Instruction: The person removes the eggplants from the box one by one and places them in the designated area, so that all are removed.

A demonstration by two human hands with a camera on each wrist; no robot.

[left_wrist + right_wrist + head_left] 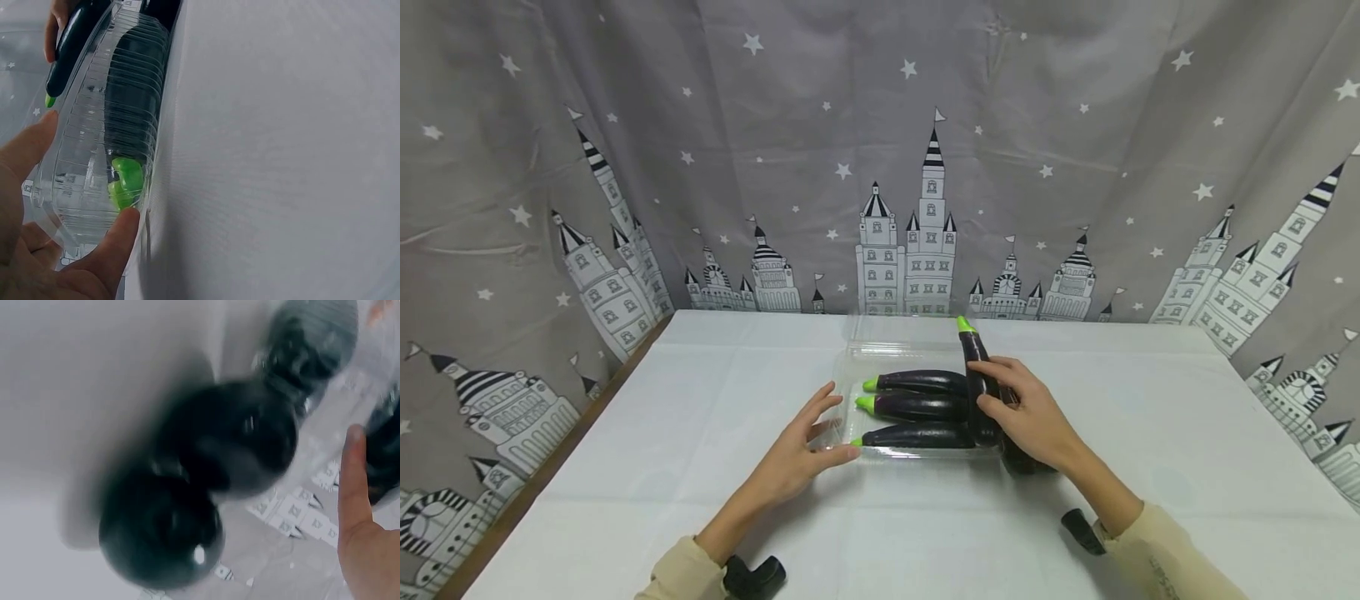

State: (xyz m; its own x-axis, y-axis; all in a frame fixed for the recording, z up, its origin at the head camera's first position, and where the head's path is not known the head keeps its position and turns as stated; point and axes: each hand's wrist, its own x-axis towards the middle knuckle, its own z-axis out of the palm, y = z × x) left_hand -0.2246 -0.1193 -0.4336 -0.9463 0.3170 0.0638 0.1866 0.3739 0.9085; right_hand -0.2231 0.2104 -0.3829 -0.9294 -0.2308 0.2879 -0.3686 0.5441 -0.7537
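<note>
A clear plastic tray [917, 333] on the white table holds three dark purple eggplants [917, 408] lying side by side, green stems to the left. My right hand [1003, 396] grips a fourth eggplant [976, 367] over the tray's right end, its green tip pointing to the back. Under that hand another dark eggplant end [1026, 462] lies beside the tray. My left hand [829, 427] is spread, with its thumb touching the tray's front left corner. The left wrist view shows the tray wall [87, 156], a green stem [125, 181] and the thumb [115, 240]. The right wrist view is blurred, with round eggplant ends [231, 437].
A white cloth [1150, 433] covers the table, and its wooden left edge [550, 475] shows. A grey curtain printed with castles and stars [880, 167] hangs close behind and at both sides. Black wrist mounts [752, 575] sit near the front edge.
</note>
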